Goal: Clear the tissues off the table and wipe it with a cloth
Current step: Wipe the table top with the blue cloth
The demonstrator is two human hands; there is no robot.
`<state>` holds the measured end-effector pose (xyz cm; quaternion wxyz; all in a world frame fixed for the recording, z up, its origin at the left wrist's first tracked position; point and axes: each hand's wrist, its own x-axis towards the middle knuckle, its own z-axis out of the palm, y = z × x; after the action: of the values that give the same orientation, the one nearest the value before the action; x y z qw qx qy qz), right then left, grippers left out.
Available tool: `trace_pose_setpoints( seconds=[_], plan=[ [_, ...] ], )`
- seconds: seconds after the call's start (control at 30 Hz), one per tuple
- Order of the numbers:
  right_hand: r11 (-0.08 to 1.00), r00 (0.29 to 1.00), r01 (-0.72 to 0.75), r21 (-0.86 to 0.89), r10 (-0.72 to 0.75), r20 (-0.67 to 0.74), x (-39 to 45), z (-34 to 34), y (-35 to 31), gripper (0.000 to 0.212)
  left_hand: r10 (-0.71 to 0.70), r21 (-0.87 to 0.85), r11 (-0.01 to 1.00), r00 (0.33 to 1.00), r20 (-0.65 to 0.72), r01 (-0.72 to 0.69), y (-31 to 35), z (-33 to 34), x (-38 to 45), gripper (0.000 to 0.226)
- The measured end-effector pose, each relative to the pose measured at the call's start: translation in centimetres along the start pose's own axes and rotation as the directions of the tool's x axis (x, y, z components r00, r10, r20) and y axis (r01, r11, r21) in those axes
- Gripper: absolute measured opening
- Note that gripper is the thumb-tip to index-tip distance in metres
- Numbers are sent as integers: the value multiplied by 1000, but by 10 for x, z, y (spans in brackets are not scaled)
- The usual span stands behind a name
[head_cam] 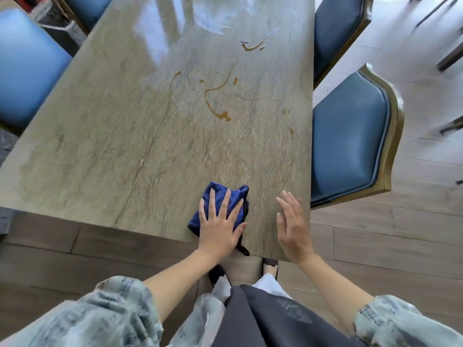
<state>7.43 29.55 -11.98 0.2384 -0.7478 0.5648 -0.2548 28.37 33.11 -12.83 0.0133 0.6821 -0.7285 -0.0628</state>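
Dining area, of a home or possibly a restaurant; which of the two cannot be told. A long rectangular desk with a polished, veined greenish stone top carries brown liquid streaks and a wet smear near its far end. Upholstered blue dining chairs with gold-coloured frames stand along both long sides: two at right and two at left. The floor is laid in wood-look planks, grey-brown near the camera and paler at upper right, where dark legs of further furniture show, blurred.
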Motion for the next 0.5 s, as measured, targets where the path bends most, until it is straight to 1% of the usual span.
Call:
trace_pose_setpoints(
  seconds=[0.07,0.1,0.2,0.27,0.3,0.33,0.37,0.43,0.47,0.5],
  plan=[
    [999,999,-25,32,26,-22,-3,-8,6,42,-25,-14,1000,999,22,25,32,3,7,65],
    [998,999,-34,53,35,-26,-4,-12,9,42,3,-13,1000,999,32,-2,47,5,9,65],
    [993,997,-53,107,58,-51,-3,-24,20,42,169,3,986,984,63,-169,81,9,14,60],
    [990,996,-69,123,76,-52,2,-34,28,42,252,16,967,966,53,-253,84,9,24,59],
    [989,996,-68,132,75,-45,5,-41,32,42,272,22,962,961,43,-273,80,9,32,59],
    [988,997,-62,144,67,-33,7,-47,37,42,255,21,967,966,35,-256,74,8,42,59],
    [986,998,-53,159,57,-16,8,-54,42,42,187,9,982,982,33,-187,70,6,53,60],
    [983,999,-35,181,31,25,12,-65,51,40,-48,-38,998,998,51,50,66,0,71,64],
    [982,999,-27,189,19,43,14,-69,56,40,-162,-66,984,984,68,167,69,-3,77,67],
    [981,998,-17,195,6,57,16,-74,61,39,-246,-94,963,966,81,253,75,-4,81,69]
  ],
)
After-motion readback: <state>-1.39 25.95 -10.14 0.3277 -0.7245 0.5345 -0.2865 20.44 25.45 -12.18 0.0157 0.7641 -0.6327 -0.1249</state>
